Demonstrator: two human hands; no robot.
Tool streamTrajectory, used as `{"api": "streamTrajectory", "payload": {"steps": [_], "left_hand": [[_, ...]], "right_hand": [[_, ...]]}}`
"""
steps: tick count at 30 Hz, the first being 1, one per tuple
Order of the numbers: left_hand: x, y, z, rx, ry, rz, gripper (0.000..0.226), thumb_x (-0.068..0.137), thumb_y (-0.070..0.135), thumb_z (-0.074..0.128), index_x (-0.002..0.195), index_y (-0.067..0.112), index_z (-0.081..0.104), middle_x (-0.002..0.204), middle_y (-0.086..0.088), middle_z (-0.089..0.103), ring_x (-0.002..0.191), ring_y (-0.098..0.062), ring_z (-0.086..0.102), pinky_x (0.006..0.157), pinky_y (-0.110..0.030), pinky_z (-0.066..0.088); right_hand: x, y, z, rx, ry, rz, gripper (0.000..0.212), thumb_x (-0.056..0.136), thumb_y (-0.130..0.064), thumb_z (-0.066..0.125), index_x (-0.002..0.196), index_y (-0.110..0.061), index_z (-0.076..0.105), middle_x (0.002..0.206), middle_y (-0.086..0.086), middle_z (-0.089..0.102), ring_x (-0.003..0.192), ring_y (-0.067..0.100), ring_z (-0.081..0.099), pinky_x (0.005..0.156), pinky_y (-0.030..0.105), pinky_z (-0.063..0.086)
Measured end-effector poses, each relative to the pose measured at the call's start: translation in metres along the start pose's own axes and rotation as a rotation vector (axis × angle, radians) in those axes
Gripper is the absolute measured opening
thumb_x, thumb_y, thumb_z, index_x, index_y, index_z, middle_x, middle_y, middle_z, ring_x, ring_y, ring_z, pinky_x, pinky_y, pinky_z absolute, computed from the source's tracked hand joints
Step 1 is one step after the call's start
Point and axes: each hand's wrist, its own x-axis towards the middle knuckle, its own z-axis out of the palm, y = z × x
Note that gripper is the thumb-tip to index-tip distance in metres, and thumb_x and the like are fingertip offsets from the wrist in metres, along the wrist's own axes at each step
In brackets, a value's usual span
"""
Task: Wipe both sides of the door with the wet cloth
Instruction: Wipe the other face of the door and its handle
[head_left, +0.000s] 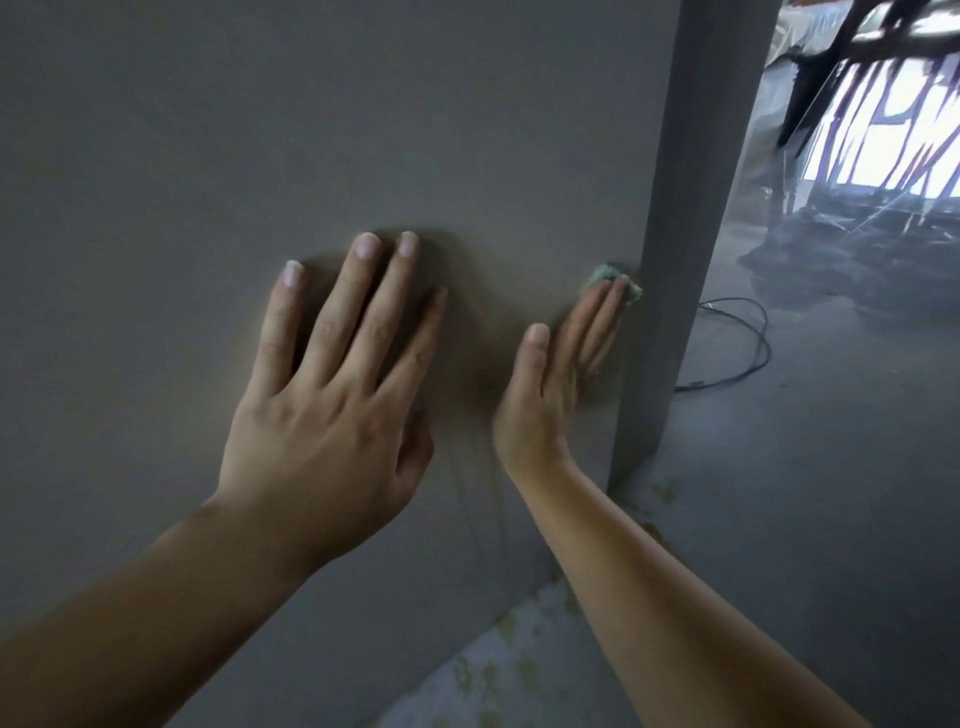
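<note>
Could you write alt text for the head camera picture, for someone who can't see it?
A person's right hand presses a small green cloth against a grey door near its right edge. The left hand rests flat on the door beside it, fingers spread.

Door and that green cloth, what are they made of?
The door looks like a flat board with a smooth, matte grey coat, paint or laminate; no grain shows, so what lies beneath is unclear. The green cloth looks like soft fuzzy fabric: it bunches up under the right hand.
</note>
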Motion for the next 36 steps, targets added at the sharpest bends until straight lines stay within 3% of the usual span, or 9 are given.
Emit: {"api": "streamTrajectory", "payload": {"steps": [2, 8, 14, 19, 22, 26, 28, 33, 36], "left_hand": [[-0.005, 0.004, 0.004, -0.006, -0.015, 0.015, 0.076, 0.090, 0.036, 0.050, 0.158, 0.008, 0.034, 0.171, -0.018, 0.009, 0.159, -0.035, 0.006, 0.127, -0.057, 0.001], [-0.006, 0.006, 0.008, 0.015, -0.010, 0.014, 0.079, 0.089, 0.036, 0.054, 0.159, 0.008, 0.032, 0.171, -0.017, 0.008, 0.159, -0.034, 0.005, 0.126, -0.055, -0.005], [-0.007, 0.009, 0.009, -0.004, -0.030, -0.006, 0.078, 0.092, 0.041, 0.049, 0.160, 0.008, 0.028, 0.171, -0.017, 0.003, 0.159, -0.035, -0.002, 0.125, -0.055, -0.011], [-0.016, 0.027, 0.022, -0.027, -0.062, 0.065, 0.077, 0.091, 0.038, 0.052, 0.156, 0.001, 0.035, 0.170, -0.019, 0.010, 0.158, -0.037, 0.006, 0.126, -0.056, -0.005], [-0.023, 0.036, 0.031, -0.004, -0.083, 0.086, 0.078, 0.092, 0.038, 0.051, 0.158, 0.002, 0.031, 0.171, -0.018, 0.009, 0.158, -0.036, 0.005, 0.126, -0.054, -0.007], [-0.023, 0.039, 0.035, -0.024, -0.091, 0.065, 0.077, 0.094, 0.039, 0.048, 0.159, 0.003, 0.028, 0.171, -0.018, 0.007, 0.159, -0.035, 0.002, 0.126, -0.054, -0.009], [-0.023, 0.038, 0.036, -0.034, -0.115, 0.074, 0.077, 0.095, 0.040, 0.046, 0.159, 0.004, 0.026, 0.171, -0.017, 0.006, 0.159, -0.035, 0.000, 0.126, -0.057, -0.008], [-0.027, 0.037, 0.046, -0.183, -0.189, 0.026, 0.077, 0.096, 0.042, 0.039, 0.161, 0.010, 0.014, 0.172, -0.007, -0.009, 0.158, -0.031, -0.008, 0.115, -0.074, 0.023], [-0.024, 0.039, 0.052, -0.260, -0.238, -0.006, 0.077, 0.096, 0.047, 0.033, 0.162, 0.020, 0.006, 0.171, -0.001, -0.013, 0.159, -0.035, 0.002, 0.114, -0.073, 0.026]], "right_hand": [[-0.018, 0.029, -0.004, -0.062, -0.023, 0.002, 0.072, 0.102, -0.040, 0.025, 0.159, -0.006, -0.002, 0.167, 0.004, -0.013, 0.157, 0.019, -0.012, 0.127, 0.041, -0.006], [-0.055, 0.087, -0.010, 0.160, 0.039, 0.629, 0.106, 0.078, -0.072, 0.023, 0.161, -0.013, -0.005, 0.170, 0.001, -0.015, 0.154, 0.008, -0.010, 0.126, 0.042, 0.001], [-0.044, 0.042, -0.002, 0.083, -0.045, 0.084, 0.072, 0.104, -0.043, 0.025, 0.160, -0.009, -0.005, 0.164, -0.008, -0.018, 0.153, 0.009, -0.021, 0.127, 0.042, -0.007], [-0.097, 0.135, -0.010, 0.085, -0.006, 0.592, 0.085, 0.099, -0.054, 0.031, 0.160, -0.004, -0.002, 0.169, 0.004, -0.013, 0.154, 0.007, -0.012, 0.117, 0.011, -0.007], [-0.102, 0.160, -0.016, 0.180, 0.042, 0.975, 0.070, 0.110, -0.037, 0.036, 0.160, -0.003, 0.002, 0.170, 0.010, -0.006, 0.157, 0.017, -0.003, 0.118, 0.016, -0.001], [-0.100, 0.142, -0.010, 0.223, -0.014, 0.694, 0.071, 0.107, -0.038, 0.030, 0.159, -0.004, -0.004, 0.162, -0.009, -0.011, 0.150, 0.002, -0.010, 0.106, -0.002, -0.006], [-0.115, 0.157, -0.011, 0.153, -0.042, 0.613, 0.073, 0.105, -0.037, 0.030, 0.158, -0.001, -0.005, 0.160, -0.008, -0.011, 0.150, 0.004, -0.010, 0.113, 0.004, -0.006], [-0.150, 0.237, -0.020, 0.239, 0.006, 1.104, 0.079, 0.106, -0.051, 0.028, 0.159, -0.011, -0.014, 0.168, 0.002, -0.020, 0.157, 0.019, -0.007, 0.128, 0.045, 0.004], [-0.164, 0.232, -0.017, 0.299, -0.039, 1.118, 0.074, 0.108, -0.051, 0.024, 0.159, -0.013, -0.013, 0.168, -0.003, -0.017, 0.156, 0.013, -0.008, 0.125, 0.028, 0.004]]}}
